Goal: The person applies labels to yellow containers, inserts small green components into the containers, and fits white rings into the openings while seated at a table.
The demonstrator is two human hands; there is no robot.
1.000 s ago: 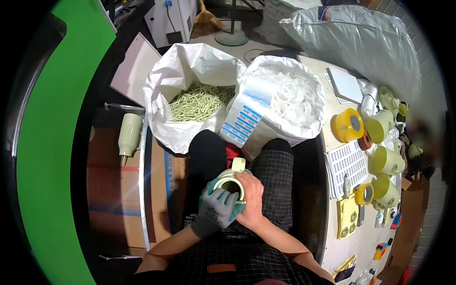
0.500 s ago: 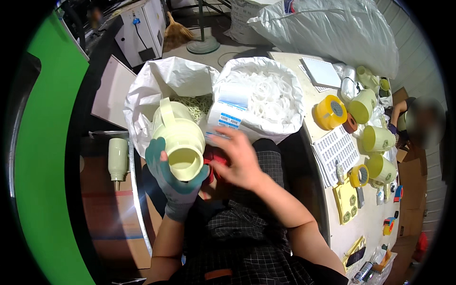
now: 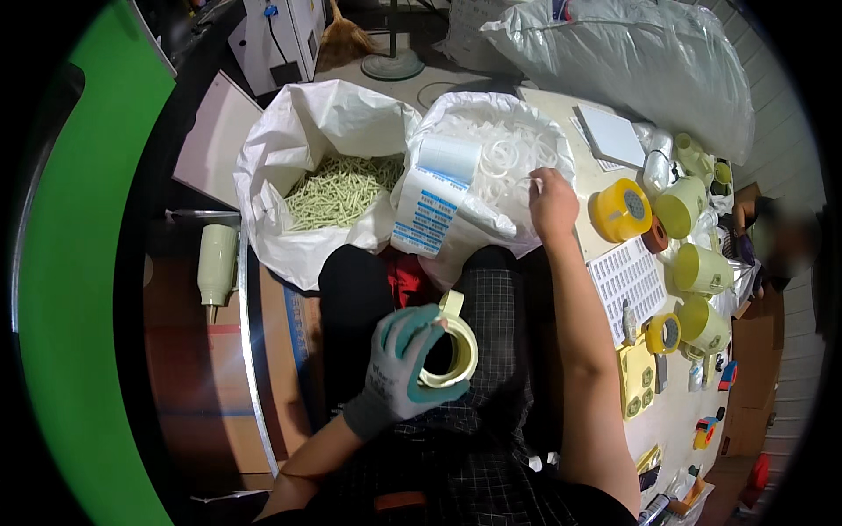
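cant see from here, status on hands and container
Left hand gripping pale green container, mouth facing camera. Right hand at white rings, grip unclear. Label strip draped over rings' sack.

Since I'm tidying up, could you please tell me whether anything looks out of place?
The label roll seems odd: it lies on the sack of white rings, strip draped outside, rather than on the table.

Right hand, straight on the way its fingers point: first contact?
Right hand: likely the white rings in the white bag; depth is unclear, so the fingertips may already touch one.
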